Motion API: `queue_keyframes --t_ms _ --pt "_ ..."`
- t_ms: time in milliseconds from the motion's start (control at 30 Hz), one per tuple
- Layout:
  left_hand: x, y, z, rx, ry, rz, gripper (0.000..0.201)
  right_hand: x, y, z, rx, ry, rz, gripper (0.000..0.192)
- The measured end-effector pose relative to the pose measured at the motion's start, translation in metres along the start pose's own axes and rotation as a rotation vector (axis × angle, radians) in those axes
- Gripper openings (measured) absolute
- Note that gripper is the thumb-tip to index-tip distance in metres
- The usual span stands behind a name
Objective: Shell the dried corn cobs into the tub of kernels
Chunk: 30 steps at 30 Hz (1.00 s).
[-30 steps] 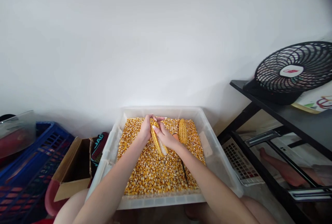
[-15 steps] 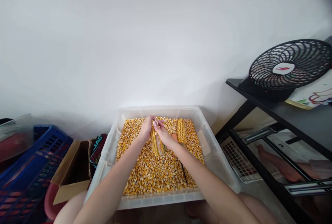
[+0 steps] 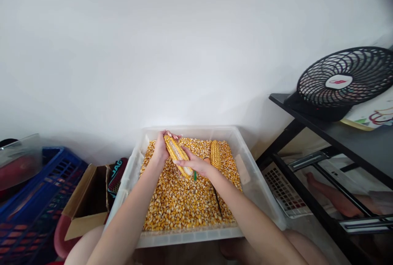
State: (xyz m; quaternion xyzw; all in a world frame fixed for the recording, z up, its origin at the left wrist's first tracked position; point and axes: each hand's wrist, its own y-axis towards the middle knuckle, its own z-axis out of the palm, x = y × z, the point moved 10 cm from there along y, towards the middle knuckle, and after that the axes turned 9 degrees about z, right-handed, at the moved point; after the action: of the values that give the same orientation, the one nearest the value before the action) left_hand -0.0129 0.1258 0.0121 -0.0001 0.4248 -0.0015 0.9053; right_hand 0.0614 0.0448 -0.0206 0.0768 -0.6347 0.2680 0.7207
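Grip: our left hand (image 3: 160,147) and right hand (image 3: 195,163) grasp the cob (image 3: 178,154) | Advice: we should press beside its bare strip (image 3: 175,148) — gently

Soft, diffuse light glows brightest on the wall (image 3: 196,111) just beyond the 2 hands (image 3: 197,163), with faint shadow to their right, while the blue crate (image 3: 52,171) far left looks blurred and the fan (image 3: 338,81) far right appears stretched by lens distortion.

Left forearm (image 3: 132,204) aims toward one o'clock, right forearm (image 3: 238,201) between ten and eleven; left hand (image 3: 161,147) cupped, right hand (image 3: 195,162) curled at its four o'clock
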Motion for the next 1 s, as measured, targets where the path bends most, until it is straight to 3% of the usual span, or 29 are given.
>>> queue_keyframes --t_ms 67,200,333,567,833,1000 --pt "0.000 0.000 0.001 -0.023 0.037 0.041 0.022 0.000 0.001 -0.006 -0.088 0.014 -0.011 0.074" --pt "0.016 -0.010 0.013 0.010 0.233 0.054 0.035 0.014 0.000 -0.028 -0.332 0.056 -0.172 0.077" --pt "0.026 -0.018 0.022 0.057 0.241 0.087 0.038 0.022 -0.002 -0.040 -0.467 0.040 -0.278 0.074" --pt "0.013 -0.021 0.017 -0.001 0.237 0.173 0.035 0.020 0.000 -0.035 -0.483 -0.010 -0.311 0.068" --pt "-0.004 -0.035 0.047 0.151 0.343 0.248 0.036 0.029 -0.008 -0.033 -0.434 0.154 -0.340 0.060" --pt "-0.010 -0.032 0.042 0.104 0.370 0.247 0.035 0.034 -0.009 -0.032 -0.465 0.038 -0.374 0.059"
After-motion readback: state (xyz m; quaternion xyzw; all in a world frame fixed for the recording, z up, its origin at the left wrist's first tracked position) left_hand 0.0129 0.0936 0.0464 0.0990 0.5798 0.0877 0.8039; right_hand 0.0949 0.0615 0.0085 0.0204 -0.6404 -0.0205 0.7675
